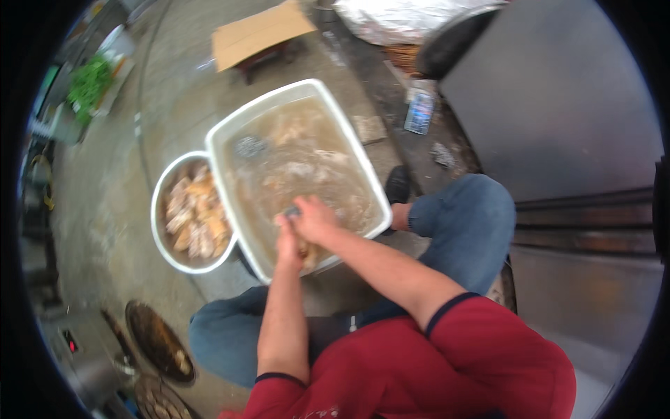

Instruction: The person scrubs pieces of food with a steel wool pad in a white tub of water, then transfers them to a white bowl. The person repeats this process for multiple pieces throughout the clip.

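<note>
A large white plastic tub (352, 136) of cloudy water holds pale meat pieces (301, 170), perhaps poultry, and a steel wool scrubber (250, 146). At the tub's near side my left hand (289, 242) is closed around a brownish piece of meat (308, 256), partly hidden between the hands. My right hand (315, 220) meets it from the right, its fingers bent on a small dark grey thing (292, 211), blurred, perhaps another scrubber. Touching the tub's left side is a round metal basin (158, 230) filled with pale and yellowish meat pieces (199, 209).
Beyond the tub stands a low stool with cardboard (261, 34) on top. A phone (420, 112) and a steel wool pad (443, 155) lie on the right ledge beside a large metal panel (555, 105). Leafy greens (90, 86) are at the far left, an oval pan (157, 340) at the lower left.
</note>
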Demonstrator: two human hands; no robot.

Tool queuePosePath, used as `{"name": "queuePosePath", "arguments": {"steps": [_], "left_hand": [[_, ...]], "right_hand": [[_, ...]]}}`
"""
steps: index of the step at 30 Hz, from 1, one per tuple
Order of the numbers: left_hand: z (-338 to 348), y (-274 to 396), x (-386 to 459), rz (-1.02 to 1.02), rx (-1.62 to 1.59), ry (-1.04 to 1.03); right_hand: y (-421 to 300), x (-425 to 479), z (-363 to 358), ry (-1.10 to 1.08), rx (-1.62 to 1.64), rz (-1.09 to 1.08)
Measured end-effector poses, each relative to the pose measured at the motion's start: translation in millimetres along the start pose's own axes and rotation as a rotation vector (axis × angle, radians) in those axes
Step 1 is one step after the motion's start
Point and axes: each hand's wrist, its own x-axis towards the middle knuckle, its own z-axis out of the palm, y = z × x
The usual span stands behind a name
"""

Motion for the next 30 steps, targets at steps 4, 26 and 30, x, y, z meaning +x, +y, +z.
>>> {"name": "queuePosePath", "arguments": {"steps": [4,26,30], "left_hand": [[-4.1,11.6,-6.3,-0.016,-0.01,0.027],[-3.5,-0.1,-10.6,-0.093,0.021,-0.105],[6.4,6.0,-20.5,-0.095,-0.123,-0.262]], "right_hand": [[-0.4,-23.8,1.8,-0.058,0.026,-0.066],[3.5,42.2,5.1,0.066,-0.022,0.104],[69.6,61.7,3.7,0.062,-0.118,-0.029]]}}
